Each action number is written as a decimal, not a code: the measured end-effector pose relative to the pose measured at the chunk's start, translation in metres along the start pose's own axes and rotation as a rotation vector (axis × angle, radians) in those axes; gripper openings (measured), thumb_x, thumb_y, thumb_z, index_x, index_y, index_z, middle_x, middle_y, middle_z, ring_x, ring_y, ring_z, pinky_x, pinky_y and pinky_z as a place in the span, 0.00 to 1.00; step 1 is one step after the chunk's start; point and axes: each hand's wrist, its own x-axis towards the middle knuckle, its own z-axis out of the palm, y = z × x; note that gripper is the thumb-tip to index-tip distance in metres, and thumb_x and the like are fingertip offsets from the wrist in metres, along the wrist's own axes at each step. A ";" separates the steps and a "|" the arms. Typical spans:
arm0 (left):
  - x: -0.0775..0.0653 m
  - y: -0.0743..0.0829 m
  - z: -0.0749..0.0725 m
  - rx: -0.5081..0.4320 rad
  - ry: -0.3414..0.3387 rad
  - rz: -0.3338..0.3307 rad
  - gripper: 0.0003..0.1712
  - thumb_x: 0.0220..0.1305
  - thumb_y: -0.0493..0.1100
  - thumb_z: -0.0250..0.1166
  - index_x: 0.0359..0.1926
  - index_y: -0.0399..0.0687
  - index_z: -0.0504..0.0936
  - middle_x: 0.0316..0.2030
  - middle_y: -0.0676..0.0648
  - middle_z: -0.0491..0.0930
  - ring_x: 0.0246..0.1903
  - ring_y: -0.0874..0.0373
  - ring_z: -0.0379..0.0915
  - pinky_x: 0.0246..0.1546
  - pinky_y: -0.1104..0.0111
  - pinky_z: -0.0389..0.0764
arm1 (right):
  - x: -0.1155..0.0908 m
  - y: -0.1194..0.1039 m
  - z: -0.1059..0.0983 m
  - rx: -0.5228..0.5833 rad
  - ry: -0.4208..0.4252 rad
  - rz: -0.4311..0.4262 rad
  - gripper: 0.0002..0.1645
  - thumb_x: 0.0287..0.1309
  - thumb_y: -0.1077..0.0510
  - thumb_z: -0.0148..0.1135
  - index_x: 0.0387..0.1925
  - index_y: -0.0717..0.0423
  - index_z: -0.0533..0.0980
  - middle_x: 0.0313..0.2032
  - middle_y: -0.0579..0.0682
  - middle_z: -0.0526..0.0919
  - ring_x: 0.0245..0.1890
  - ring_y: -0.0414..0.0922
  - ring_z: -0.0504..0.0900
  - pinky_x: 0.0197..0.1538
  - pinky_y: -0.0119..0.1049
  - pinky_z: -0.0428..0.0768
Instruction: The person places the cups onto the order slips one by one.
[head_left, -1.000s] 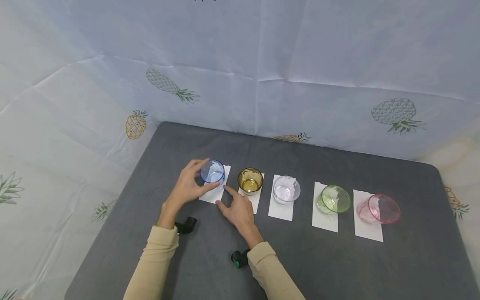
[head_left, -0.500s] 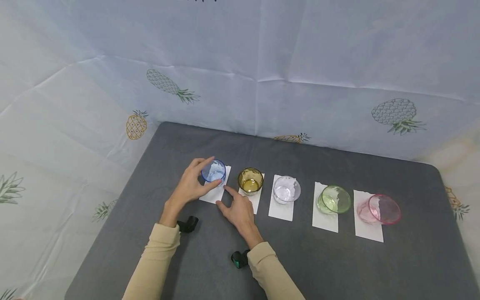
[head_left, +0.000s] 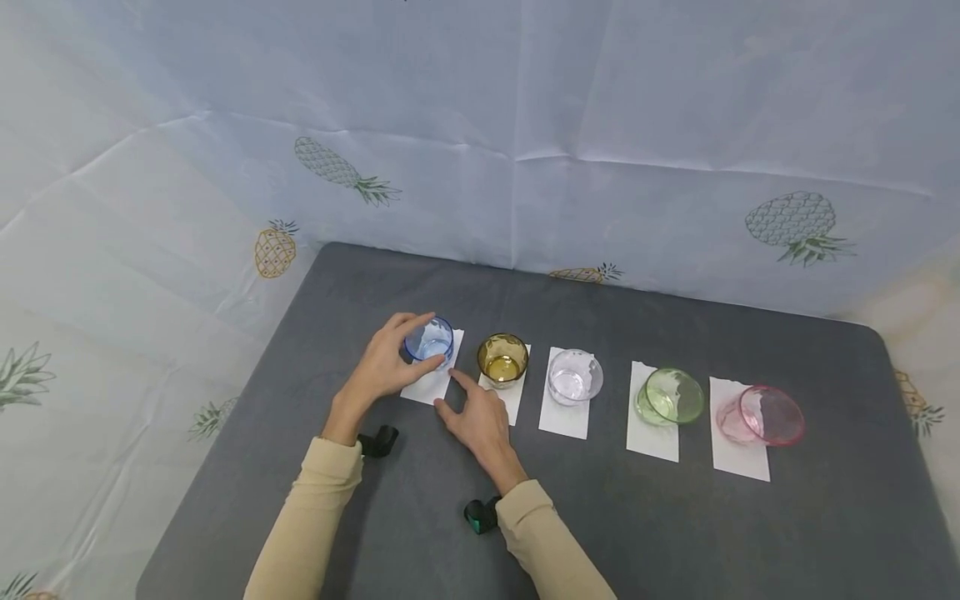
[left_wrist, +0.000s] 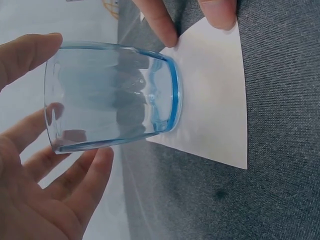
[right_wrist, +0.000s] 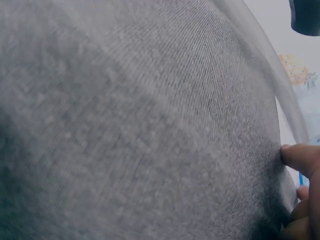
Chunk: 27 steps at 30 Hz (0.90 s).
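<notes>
My left hand (head_left: 381, 358) holds a blue glass tumbler (head_left: 429, 340) near its rim, the thumb on one side and the fingers on the other. In the left wrist view the tumbler (left_wrist: 110, 95) stands upright with its base at a white paper slip (left_wrist: 215, 95). My right hand (head_left: 480, 421) rests at the near right part of that slip, index finger and thumb stretched out. Those fingertips (left_wrist: 220, 12) press the paper in the left wrist view. At the right wrist, the thumb (right_wrist: 300, 157) shows beside the slip's edge.
To the right, in a row on paper slips, stand an amber glass (head_left: 502, 360), a clear glass (head_left: 574, 377), a green glass (head_left: 670, 396) and a pink glass (head_left: 761, 415). A grey cloth covers the table (head_left: 675, 533); a pineapple-print curtain (head_left: 600, 100) hangs behind.
The blue tumbler and my left hand have shifted slightly to the right over the slip. The right hand keeps its place on the paper.
</notes>
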 end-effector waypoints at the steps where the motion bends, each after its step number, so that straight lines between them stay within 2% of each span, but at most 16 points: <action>1: 0.000 0.000 0.000 0.001 -0.004 -0.003 0.42 0.59 0.52 0.75 0.71 0.45 0.73 0.64 0.36 0.74 0.60 0.38 0.75 0.57 0.41 0.79 | -0.001 0.000 0.000 -0.015 0.007 -0.006 0.30 0.58 0.45 0.73 0.61 0.48 0.81 0.15 0.50 0.80 0.14 0.37 0.64 0.19 0.32 0.63; 5: 0.001 0.000 0.000 0.002 -0.015 -0.009 0.42 0.59 0.52 0.75 0.72 0.45 0.72 0.64 0.35 0.73 0.61 0.38 0.75 0.59 0.40 0.78 | -0.005 -0.001 0.002 -0.070 0.041 -0.038 0.28 0.59 0.45 0.72 0.60 0.49 0.82 0.22 0.55 0.86 0.15 0.39 0.68 0.19 0.33 0.67; 13: 0.000 -0.005 -0.001 0.005 -0.016 -0.003 0.43 0.60 0.53 0.74 0.73 0.46 0.71 0.66 0.35 0.72 0.62 0.37 0.74 0.60 0.39 0.77 | -0.004 -0.005 0.006 -0.075 0.016 -0.023 0.26 0.62 0.46 0.70 0.60 0.50 0.82 0.20 0.55 0.84 0.14 0.38 0.63 0.17 0.32 0.62; 17: -0.003 -0.009 0.003 -0.004 0.013 0.002 0.42 0.60 0.51 0.74 0.73 0.46 0.71 0.66 0.35 0.72 0.63 0.37 0.73 0.61 0.39 0.76 | -0.011 -0.004 0.004 -0.069 0.004 -0.072 0.23 0.63 0.47 0.69 0.57 0.50 0.84 0.23 0.54 0.87 0.14 0.36 0.67 0.18 0.32 0.66; 19: -0.005 -0.011 0.004 -0.007 0.031 0.000 0.42 0.61 0.50 0.74 0.73 0.45 0.70 0.66 0.35 0.71 0.64 0.37 0.72 0.61 0.39 0.75 | -0.019 -0.003 0.002 -0.064 -0.006 -0.101 0.21 0.64 0.46 0.68 0.55 0.50 0.85 0.19 0.52 0.86 0.14 0.35 0.65 0.17 0.31 0.66; 21: -0.006 -0.011 0.005 -0.010 0.042 0.001 0.44 0.61 0.51 0.73 0.74 0.45 0.69 0.66 0.35 0.71 0.65 0.37 0.71 0.62 0.39 0.75 | -0.029 0.000 -0.003 -0.061 0.001 -0.124 0.19 0.64 0.46 0.67 0.53 0.48 0.86 0.14 0.46 0.81 0.13 0.32 0.62 0.17 0.29 0.64; 24: -0.007 -0.010 0.005 -0.004 0.048 0.006 0.47 0.61 0.52 0.72 0.77 0.45 0.64 0.68 0.35 0.69 0.67 0.37 0.69 0.64 0.38 0.73 | -0.043 0.005 -0.014 -0.066 0.019 -0.152 0.18 0.64 0.44 0.67 0.51 0.46 0.87 0.07 0.37 0.64 0.11 0.29 0.53 0.15 0.27 0.55; 27: -0.009 -0.007 0.003 0.020 0.069 -0.005 0.51 0.61 0.55 0.72 0.79 0.49 0.60 0.71 0.36 0.67 0.70 0.37 0.65 0.66 0.35 0.69 | -0.054 0.011 -0.032 -0.086 0.084 -0.214 0.17 0.62 0.44 0.69 0.49 0.44 0.87 0.09 0.33 0.57 0.11 0.27 0.50 0.16 0.24 0.50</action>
